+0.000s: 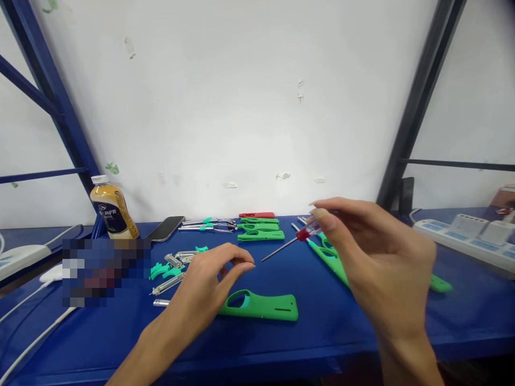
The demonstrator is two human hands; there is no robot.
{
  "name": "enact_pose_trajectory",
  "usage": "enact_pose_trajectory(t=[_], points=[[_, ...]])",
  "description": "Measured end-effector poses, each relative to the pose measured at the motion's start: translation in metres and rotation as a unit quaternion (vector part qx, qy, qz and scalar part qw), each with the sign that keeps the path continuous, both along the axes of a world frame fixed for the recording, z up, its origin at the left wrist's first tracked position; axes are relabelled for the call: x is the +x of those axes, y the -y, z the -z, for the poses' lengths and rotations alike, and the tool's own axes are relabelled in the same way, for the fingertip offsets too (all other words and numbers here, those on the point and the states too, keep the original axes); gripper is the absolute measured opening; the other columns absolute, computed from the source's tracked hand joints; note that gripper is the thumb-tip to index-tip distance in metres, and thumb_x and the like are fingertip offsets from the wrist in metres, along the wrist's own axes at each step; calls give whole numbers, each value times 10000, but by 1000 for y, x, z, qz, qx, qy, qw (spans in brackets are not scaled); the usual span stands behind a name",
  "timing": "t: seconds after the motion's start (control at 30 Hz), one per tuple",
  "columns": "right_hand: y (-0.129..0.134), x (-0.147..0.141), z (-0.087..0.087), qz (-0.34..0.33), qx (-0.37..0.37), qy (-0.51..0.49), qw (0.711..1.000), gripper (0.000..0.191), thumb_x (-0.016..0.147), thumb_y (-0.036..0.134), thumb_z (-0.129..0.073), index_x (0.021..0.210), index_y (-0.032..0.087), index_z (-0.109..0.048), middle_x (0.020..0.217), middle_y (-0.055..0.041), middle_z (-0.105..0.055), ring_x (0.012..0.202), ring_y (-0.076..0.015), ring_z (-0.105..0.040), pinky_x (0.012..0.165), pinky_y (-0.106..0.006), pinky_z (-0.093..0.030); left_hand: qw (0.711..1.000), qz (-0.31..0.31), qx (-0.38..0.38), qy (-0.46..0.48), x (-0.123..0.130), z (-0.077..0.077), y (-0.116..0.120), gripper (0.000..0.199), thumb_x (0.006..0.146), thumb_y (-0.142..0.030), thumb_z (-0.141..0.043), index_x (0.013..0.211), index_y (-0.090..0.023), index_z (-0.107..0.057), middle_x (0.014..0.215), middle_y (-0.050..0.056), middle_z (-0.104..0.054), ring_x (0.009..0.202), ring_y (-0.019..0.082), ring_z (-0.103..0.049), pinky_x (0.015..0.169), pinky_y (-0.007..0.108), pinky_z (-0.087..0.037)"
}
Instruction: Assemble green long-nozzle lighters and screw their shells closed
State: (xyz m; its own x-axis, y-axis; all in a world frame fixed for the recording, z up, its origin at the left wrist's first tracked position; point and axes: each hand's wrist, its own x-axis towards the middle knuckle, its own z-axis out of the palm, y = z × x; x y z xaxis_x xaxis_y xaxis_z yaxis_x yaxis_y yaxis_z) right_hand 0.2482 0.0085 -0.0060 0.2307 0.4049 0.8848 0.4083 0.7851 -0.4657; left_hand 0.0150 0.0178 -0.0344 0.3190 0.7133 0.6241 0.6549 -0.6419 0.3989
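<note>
My right hand (378, 252) grips a screwdriver (302, 234) by its clear and red handle, the thin shaft slanting down to the left. The tip ends just short of my left hand (205, 279), apart from it. Thumb and fingers of the left hand are pinched together; whatever they hold is too small or hidden to make out. Below that hand lies a green utility lighter (265, 306), its middle partly covered by the hand and its metal tube end showing at left. More green lighters (332, 260) lie behind my right hand.
Clear lighter fuel tanks (169, 283) and teal trigger pieces (159, 271) lie at left. Farther back are metal rods with wires (207, 225), green shell halves (260, 235) and a red one (257, 215). A phone (166, 229), bottle (113, 209) and power strip (466, 241) flank them.
</note>
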Motion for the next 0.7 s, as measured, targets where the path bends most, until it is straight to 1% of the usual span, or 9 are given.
enact_pose_trajectory(t=[0.17, 0.27, 0.37, 0.53, 0.7], points=[[-2, -2, 0, -20, -7, -2, 1000, 74, 963, 272, -792, 1022, 313, -813, 971, 23, -802, 847, -164, -762, 782, -291, -654, 1000, 20, 2, 21, 2, 2, 1, 139, 999, -203, -651, 937, -244, -769, 893, -27, -809, 718, 151, -695, 630, 249, -497], [-4, -4, 0, -37, -11, -1, 999, 86, 967, 253, -787, 1022, 315, -809, 983, 37, -805, 874, -146, -765, 793, -259, -644, 999, 30, 12, 27, 3, 3, 1, 143, 994, -183, -654, 931, -239, -769, 893, -27, -813, 695, 142, -692, 598, 239, -489], [-4, -6, 1, -50, -16, 5, 999, 108, 969, 232, -782, 1026, 320, -806, 978, 49, -805, 877, -131, -761, 798, -237, -636, 999, 30, 16, 26, 4, 6, 1, 129, 985, -166, -668, 939, -236, -766, 895, -31, -812, 698, 137, -692, 609, 236, -498], [-4, -7, 1, -54, -25, 13, 998, 96, 975, 245, -777, 1026, 319, -812, 967, 37, -803, 851, -144, -758, 783, -263, -641, 999, 20, 20, 29, 6, 7, 0, 127, 988, -161, -665, 960, -229, -769, 878, -26, -803, 692, 138, -681, 621, 246, -499], [-4, -8, 0, -56, -25, 37, 997, 93, 975, 247, -770, 1022, 315, -814, 958, 21, -807, 852, -174, -761, 767, -294, -649, 999, 27, 20, 31, 6, 7, 2, 135, 1001, -168, -662, 974, -241, -772, 873, -29, -797, 681, 135, -668, 629, 250, -498]])
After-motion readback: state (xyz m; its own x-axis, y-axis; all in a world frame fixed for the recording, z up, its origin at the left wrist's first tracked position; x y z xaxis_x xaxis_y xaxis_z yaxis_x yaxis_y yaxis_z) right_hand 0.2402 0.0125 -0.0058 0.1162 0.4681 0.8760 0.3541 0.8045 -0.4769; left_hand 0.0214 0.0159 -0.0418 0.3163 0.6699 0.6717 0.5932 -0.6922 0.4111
